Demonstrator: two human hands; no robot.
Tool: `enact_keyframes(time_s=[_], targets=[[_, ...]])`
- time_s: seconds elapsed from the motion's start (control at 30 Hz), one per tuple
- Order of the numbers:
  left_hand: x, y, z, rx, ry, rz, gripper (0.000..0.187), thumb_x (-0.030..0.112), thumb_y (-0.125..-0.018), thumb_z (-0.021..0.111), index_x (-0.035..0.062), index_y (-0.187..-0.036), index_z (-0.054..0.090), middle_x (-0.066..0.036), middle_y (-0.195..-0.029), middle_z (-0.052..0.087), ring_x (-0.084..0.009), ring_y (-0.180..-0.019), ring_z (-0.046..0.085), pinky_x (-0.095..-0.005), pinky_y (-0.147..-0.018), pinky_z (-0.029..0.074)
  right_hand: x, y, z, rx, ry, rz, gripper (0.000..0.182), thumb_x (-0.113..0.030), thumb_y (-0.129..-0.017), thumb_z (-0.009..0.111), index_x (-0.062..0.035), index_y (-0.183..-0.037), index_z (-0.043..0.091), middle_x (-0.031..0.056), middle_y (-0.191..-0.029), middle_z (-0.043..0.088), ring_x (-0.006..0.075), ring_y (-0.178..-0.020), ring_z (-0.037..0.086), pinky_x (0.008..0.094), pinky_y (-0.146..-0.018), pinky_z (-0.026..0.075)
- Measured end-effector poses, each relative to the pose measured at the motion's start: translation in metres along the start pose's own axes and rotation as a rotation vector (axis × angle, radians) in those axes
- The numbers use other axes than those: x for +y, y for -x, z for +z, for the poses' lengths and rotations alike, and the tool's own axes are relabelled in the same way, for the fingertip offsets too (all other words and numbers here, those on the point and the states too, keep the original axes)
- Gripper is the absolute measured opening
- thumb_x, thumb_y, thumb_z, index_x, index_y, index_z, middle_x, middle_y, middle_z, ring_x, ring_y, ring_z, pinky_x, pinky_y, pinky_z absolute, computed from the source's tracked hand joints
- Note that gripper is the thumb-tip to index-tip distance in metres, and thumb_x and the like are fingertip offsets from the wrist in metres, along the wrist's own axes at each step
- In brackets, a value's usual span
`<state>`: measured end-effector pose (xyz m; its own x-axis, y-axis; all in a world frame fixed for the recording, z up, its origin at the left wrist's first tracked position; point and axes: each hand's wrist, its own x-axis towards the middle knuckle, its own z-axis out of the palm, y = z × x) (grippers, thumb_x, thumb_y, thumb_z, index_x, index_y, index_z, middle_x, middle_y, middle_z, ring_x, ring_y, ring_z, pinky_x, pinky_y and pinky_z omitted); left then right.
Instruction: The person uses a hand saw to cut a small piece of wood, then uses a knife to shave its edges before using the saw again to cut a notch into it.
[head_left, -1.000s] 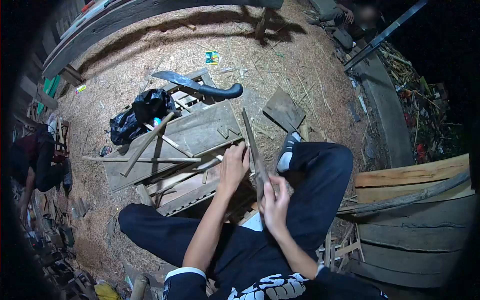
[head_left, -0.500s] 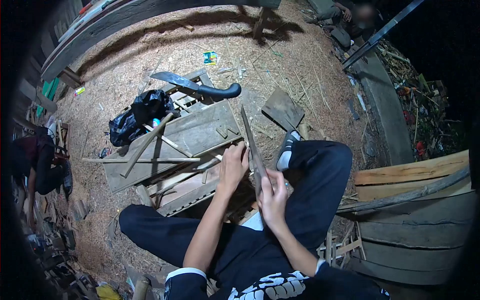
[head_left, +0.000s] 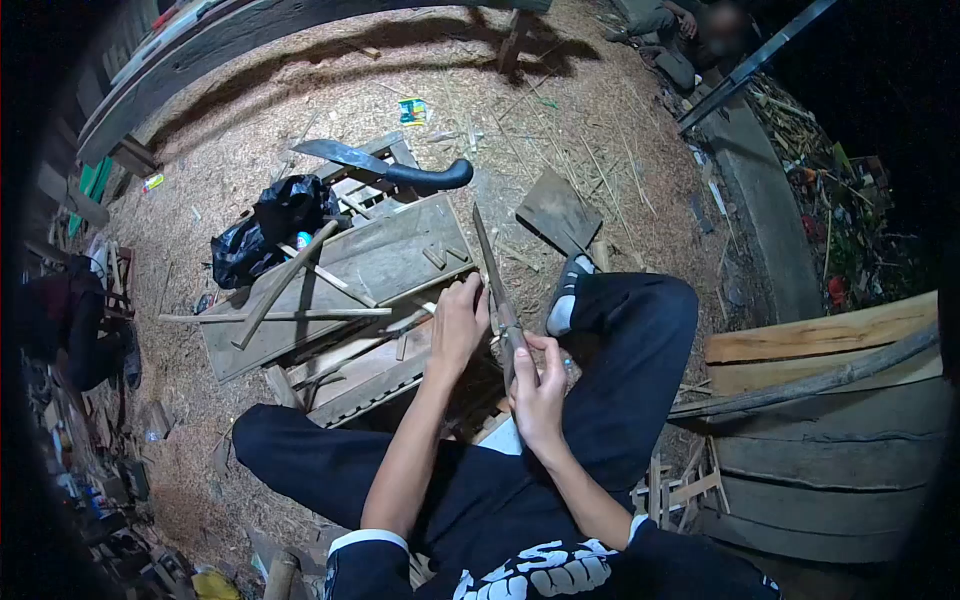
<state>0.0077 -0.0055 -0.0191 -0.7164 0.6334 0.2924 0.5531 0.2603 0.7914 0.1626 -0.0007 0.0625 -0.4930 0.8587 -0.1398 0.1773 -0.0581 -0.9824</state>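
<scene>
My right hand (head_left: 538, 385) is closed round the handle of a long narrow blade (head_left: 491, 268), which points up and away from me. Just left of the blade, my left hand (head_left: 458, 322) has its fingers curled at the edge of a wooden crate; whatever they pinch is too small to make out. On the crate's plank top (head_left: 400, 248) lie loose sticks (head_left: 285, 285) and two short wood pieces. A large knife with a black handle (head_left: 430, 175) rests across the crate's far end, beside a black plastic bag (head_left: 275, 225).
A square board (head_left: 559, 212) lies on the ground beyond my foot. Stacked planks (head_left: 830, 440) and a long branch (head_left: 800, 381) are at the right. A wooden bench (head_left: 290, 45) spans the top. One person sits at the top right (head_left: 665, 35), another person is at the left (head_left: 85, 320).
The blade has turned slightly in my right hand, showing more of its flat side and handle. The whole view has shifted a little; my left hand stays by the crate edge.
</scene>
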Motion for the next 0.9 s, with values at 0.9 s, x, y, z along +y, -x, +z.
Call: enact_keyframes(time_s=[0.9], targets=[[0.001, -0.006, 0.001, 0.031, 0.004, 0.003, 0.012, 0.012, -0.094, 0.064, 0.0008, -0.096, 0.058, -0.024, -0.082, 0.059, -0.0449, -0.082, 0.058, -0.0541, -0.074, 0.046, 0.000, 0.014, -0.012, -0.022, 0.001, 0.058, 0.026, -0.019, -0.107, 0.056, 0.0030, -0.122, 0.057, 0.0095, -0.105, 0.064, 0.0134, -0.095, 0.060, 0.0316, -0.087, 0.050]])
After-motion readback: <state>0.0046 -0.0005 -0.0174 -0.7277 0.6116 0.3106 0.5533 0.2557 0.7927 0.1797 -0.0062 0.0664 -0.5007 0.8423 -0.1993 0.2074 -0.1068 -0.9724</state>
